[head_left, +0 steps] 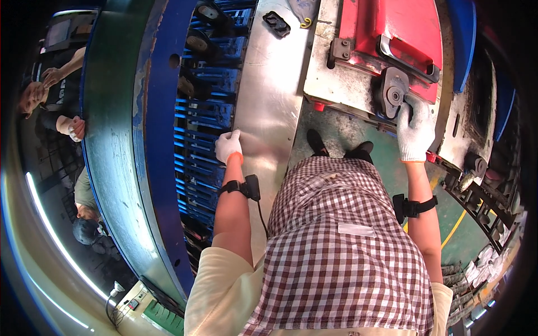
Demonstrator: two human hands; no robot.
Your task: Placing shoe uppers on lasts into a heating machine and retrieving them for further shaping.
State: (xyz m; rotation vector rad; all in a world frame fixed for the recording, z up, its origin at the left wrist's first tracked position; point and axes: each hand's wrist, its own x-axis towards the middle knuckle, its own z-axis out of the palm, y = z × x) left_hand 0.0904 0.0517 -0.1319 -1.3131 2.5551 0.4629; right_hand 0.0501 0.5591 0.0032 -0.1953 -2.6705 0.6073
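Note:
My right hand (416,131), in a white knit glove, grips the near end of a dark grey sole-shaped piece (394,92) with a round ringed disc on it. The piece is at the front edge of a machine, just before a red hinged cover (398,42) with a metal handle (409,60). My left hand (227,147), also gloved, is at the left edge of a shiny metal plate (269,95), beside a row of blue slats (202,143). Its fingers look curled; whatever is in them is hidden.
A small black moulded part (276,24) lies at the plate's far end. Dark shoe-like pieces (208,12) sit among the slats. Beyond a blue frame (159,140) and green belt (115,112), two people (64,92) are at left. A rack (476,215) stands right.

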